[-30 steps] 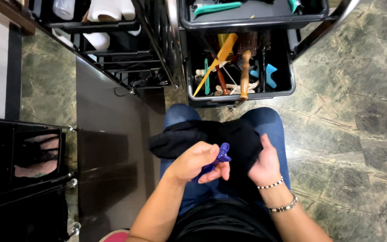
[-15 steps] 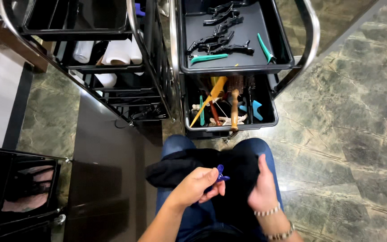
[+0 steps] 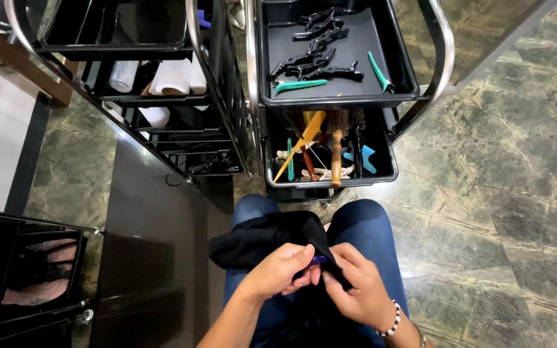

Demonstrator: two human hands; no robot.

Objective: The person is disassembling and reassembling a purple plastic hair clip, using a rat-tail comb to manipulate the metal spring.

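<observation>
I take the black cloth (image 3: 262, 243) on my lap as my landmark and read everything from it, left to right.

Far left of the cloth, low down, a black cabinet (image 3: 24, 277) stands on the green stone floor (image 3: 498, 193). Up and left of the cloth is a black trolley (image 3: 143, 96) whose shelves carry white rolls (image 3: 172, 76). Straight above the cloth is a second trolley: its top tray (image 3: 398, 64) holds black hair clips (image 3: 314, 61) and two teal clips (image 3: 301, 84), and the lower tray (image 3: 381, 174) holds a yellow comb (image 3: 301, 145), a wooden-handled brush (image 3: 336, 158) and blue pieces.

At the cloth's right end my left hand (image 3: 282, 270) is closed around a small purple object (image 3: 317, 260), of which only a sliver shows between finger and thumb. Just right of it, touching the same fold, my right hand (image 3: 356, 293) pinches the cloth's edge against that object. The two hands are pressed together, both clamped.

I judge the risk to be a slip: the purple piece is small and mostly covered, so a loose pinch could let it drop between my knees to the floor. The bulk of the cloth hangs left of my thigh, and its weight could drag it off my lap.
</observation>
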